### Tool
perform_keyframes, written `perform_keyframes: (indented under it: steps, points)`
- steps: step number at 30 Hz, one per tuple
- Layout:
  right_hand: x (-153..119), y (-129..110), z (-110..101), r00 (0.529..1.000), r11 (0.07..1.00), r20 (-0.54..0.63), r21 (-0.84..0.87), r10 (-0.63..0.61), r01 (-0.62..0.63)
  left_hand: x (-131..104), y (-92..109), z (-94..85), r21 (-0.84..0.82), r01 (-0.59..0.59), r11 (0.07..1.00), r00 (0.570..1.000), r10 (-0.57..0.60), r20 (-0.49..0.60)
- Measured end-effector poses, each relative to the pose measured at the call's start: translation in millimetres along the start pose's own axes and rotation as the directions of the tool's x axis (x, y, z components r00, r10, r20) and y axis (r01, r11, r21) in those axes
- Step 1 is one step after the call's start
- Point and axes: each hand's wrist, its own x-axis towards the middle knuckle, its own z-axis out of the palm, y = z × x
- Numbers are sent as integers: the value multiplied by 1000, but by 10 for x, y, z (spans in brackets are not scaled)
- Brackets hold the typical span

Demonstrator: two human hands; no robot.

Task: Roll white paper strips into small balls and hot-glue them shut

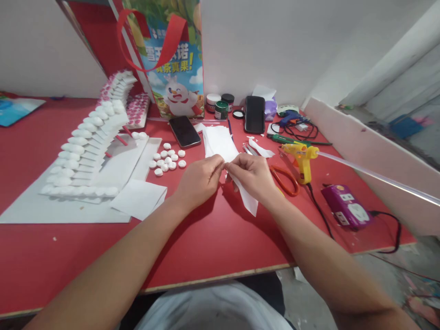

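Note:
Both my hands meet above the front middle of the red table. My left hand (203, 178) is closed in a pinch on one end of a white paper strip (248, 198). My right hand (251, 174) pinches the same strip close by, and its loose end hangs down below that hand. Fingers cover the part between the two pinches. Just behind the hands lies a stack of white paper (220, 141). To the left sits a group of small white rolled paper discs (168, 161). Scissors with orange handles (285, 180) rest right of my right hand.
At left stands a curved white model (89, 146) on a white board (24, 208). A phone (184, 131), paint jars (222, 109) and a gift bag (178, 59) are at the back. On the right are a yellow glue gun (302, 162) and a purple box (345, 206) with cords.

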Motion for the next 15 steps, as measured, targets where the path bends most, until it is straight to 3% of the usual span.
perform_keyframes:
  steps: [4,11,15]
  points:
    - [4,-33,13,997,986,20,151,73,-75,-10,4,38,276,-66,959,997,73,-14]
    - [44,-28,20,990,942,44,305,131,-139,-18,4,54,292,-53,955,997,66,-35]
    - [40,-18,31,988,960,14,235,154,-153,-16,32,76,471,-109,876,994,91,61]
